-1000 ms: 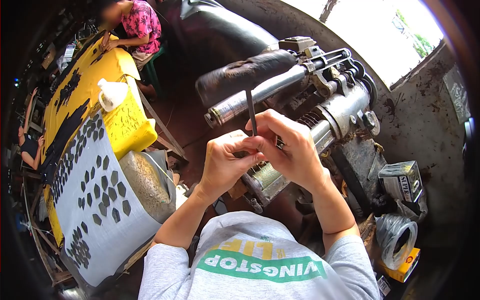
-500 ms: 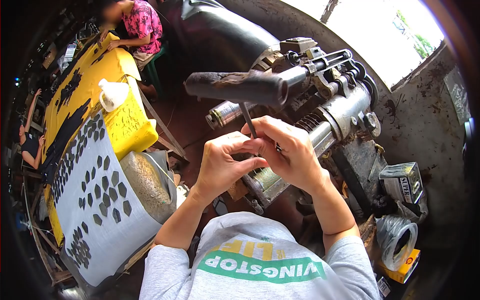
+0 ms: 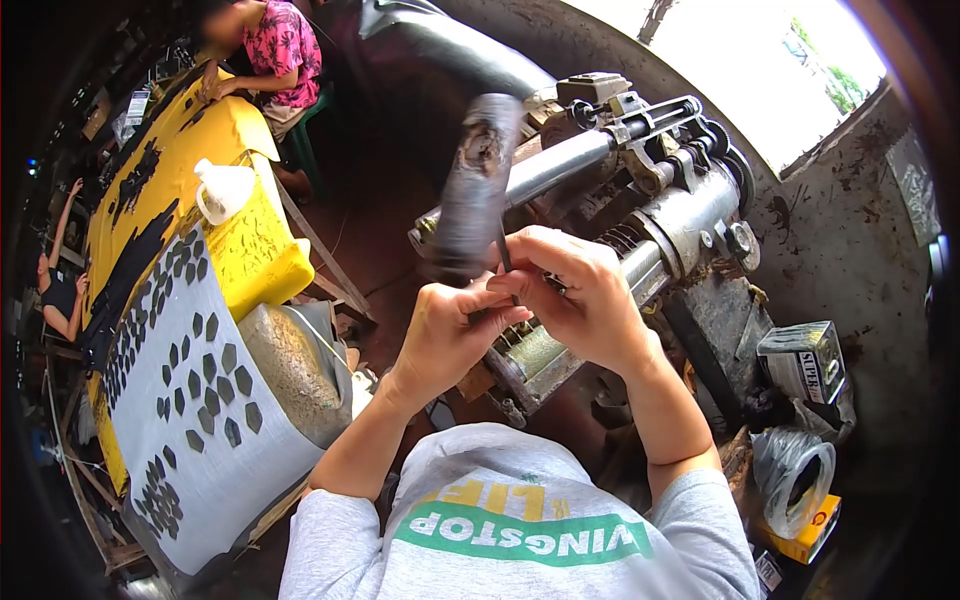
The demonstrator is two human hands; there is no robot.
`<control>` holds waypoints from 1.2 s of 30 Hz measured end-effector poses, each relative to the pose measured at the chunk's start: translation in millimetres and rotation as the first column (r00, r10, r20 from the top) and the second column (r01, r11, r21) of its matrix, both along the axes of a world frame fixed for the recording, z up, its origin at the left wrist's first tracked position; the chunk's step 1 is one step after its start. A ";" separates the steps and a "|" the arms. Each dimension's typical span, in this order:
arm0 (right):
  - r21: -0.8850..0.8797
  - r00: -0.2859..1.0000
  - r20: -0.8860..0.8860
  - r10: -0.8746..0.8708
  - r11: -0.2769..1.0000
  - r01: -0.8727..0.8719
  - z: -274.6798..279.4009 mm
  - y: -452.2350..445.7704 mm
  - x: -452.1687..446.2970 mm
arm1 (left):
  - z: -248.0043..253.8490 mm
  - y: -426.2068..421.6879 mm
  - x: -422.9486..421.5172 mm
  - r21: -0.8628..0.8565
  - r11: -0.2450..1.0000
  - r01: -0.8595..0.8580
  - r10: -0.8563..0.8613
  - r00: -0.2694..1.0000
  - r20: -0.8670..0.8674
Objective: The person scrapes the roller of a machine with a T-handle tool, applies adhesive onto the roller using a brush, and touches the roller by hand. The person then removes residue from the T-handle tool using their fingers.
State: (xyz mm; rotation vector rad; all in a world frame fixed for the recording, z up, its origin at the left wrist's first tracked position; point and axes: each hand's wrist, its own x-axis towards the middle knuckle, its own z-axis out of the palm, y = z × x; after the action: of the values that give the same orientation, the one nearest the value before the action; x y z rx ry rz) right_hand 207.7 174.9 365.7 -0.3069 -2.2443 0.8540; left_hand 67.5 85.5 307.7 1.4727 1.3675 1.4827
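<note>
A dark, worn cylindrical head (image 3: pixel 480 180) on a thin rod (image 3: pixel 503 245), like a mallet, stands up in front of me, its lower end blurred by motion. My right hand (image 3: pixel 575 295) pinches the thin rod between thumb and fingers. My left hand (image 3: pixel 447 335) is closed beside it, its fingertips meeting the right fingers at the rod's lower part. The rod's bottom end is mostly hidden by the fingers. Behind both hands stands a greasy metal machine (image 3: pixel 690 215) with a long shiny cylinder.
At left, a grey sheet (image 3: pixel 215 480) bears many dark cut pieces, beside a yellow-covered table (image 3: pixel 250 235) with a white jug (image 3: pixel 225 190). A person in a pink shirt (image 3: pixel 285 45) sits at its far end. A metal can (image 3: pixel 800 365) and plastic bag (image 3: pixel 790 475) lie at right.
The cylindrical head has turned from lying sideways to nearly upright and shifted left. My hands stay in almost the same place, with the left fingers slightly shifted.
</note>
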 end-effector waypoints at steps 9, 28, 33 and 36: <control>-0.102 1.000 0.027 -0.006 0.995 0.009 3.8 -2.8 0.6 | 8.5 2.3 3.8 0.148 0.988 -0.037 0.052 0.994 -0.095; -0.246 0.999 -0.017 0.037 0.969 -0.040 -1.0 4.6 -3.7 | -10.6 11.5 1.3 0.128 0.991 0.047 -0.055 0.997 0.057; -0.263 0.997 -0.016 0.073 0.962 -0.075 -0.9 9.4 -3.1 | -1.7 11.0 1.2 0.091 0.993 0.076 -0.080 0.995 0.050; -0.195 1.000 -0.025 -0.011 0.981 0.006 -2.9 6.6 -2.2 | 1.3 7.9 -0.1 -0.011 0.999 0.045 -0.043 0.994 0.098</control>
State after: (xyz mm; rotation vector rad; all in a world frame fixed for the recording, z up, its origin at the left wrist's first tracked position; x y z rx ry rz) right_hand 205.5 181.4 362.8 -0.3937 -2.1375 1.0701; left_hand 67.3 93.4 309.0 1.3939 1.2763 1.4951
